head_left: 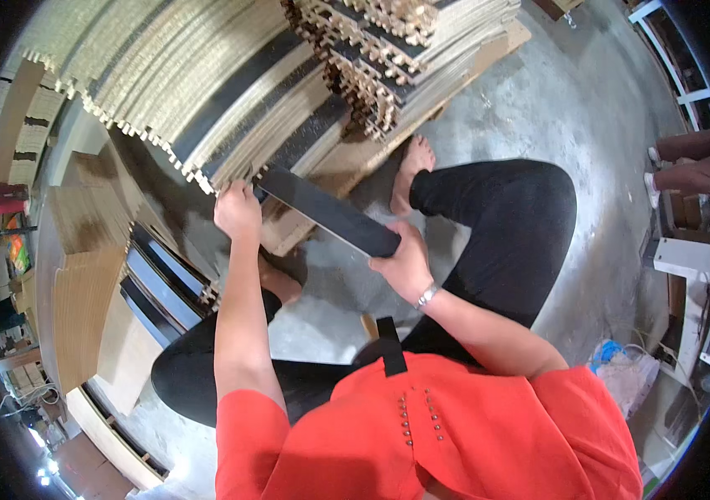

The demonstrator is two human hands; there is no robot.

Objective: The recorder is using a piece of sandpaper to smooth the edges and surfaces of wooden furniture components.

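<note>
My right hand [406, 260] grips the near right end of a long, flat black board [334, 212], thumb on one side and fingers round the other. The board slants up and left to the lower edge of a large stack of notched boards [238, 100]. My left hand [239, 208] is closed beside the board's far end, close against the stack's corner. What its fingers hold there is hidden. Black boards lie among the pale ones in the stack, whose ends carry small square teeth.
The stack rests on a wooden base [288, 233] on the grey concrete floor [555, 108]. To the left stand a tall pile of brown panels [80, 292] and several dark and bluish boards [163, 283]. Another person's legs [692, 162] show at the far right, above a white appliance [688, 257].
</note>
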